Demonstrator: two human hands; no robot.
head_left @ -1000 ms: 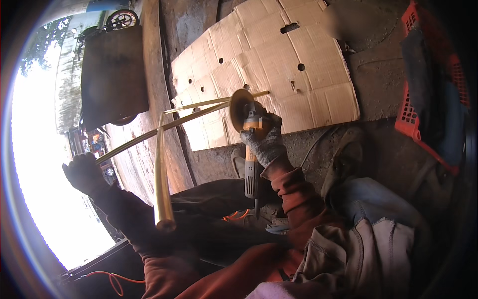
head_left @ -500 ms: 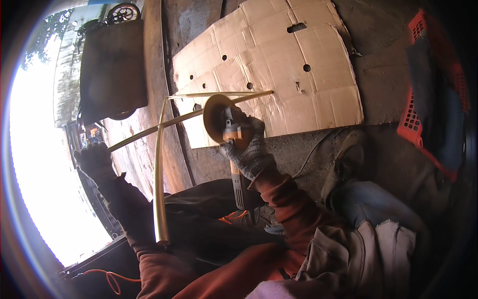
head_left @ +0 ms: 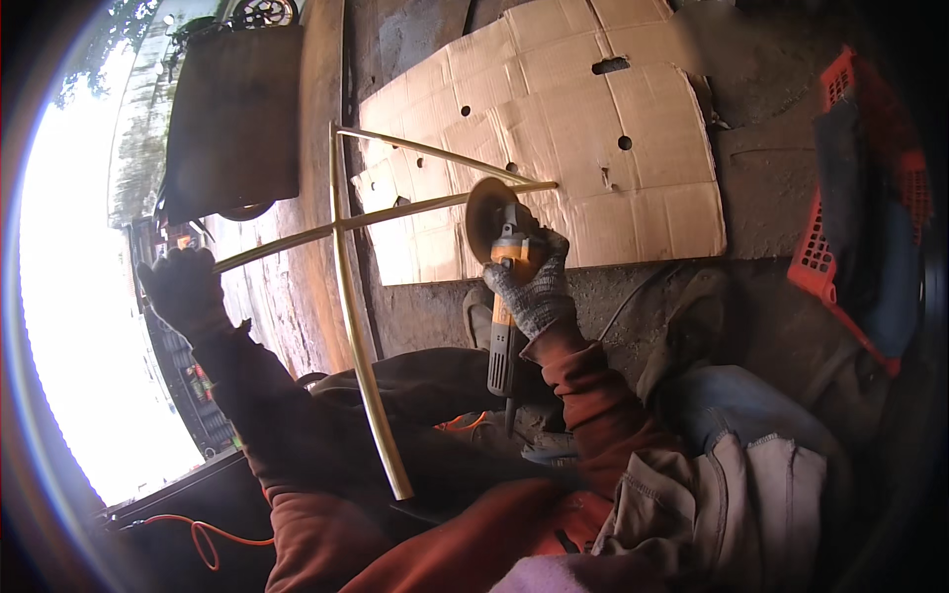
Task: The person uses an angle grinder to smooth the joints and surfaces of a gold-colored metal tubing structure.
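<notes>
- Two gloved hands in view; I log both as occupied.
- Right hand: wrapped closed round the orange-and-grey angle grinder, just behind its head; body slants toward the lower edge.
- Left hand: fingers curled closed about the left end of the gold-coloured tube frame; I cannot see that tube end inside the glove.
- Frame: one long tube runs from the left hand to above the cardboard; a second crosses it, lower end over the dark trousers; a thinner bar joins at upper left.
- Grinder disc: overlaps the long tube near its right end; contact I cannot tell.
- Red crate: at right, dark cloth draped in it.
</notes>
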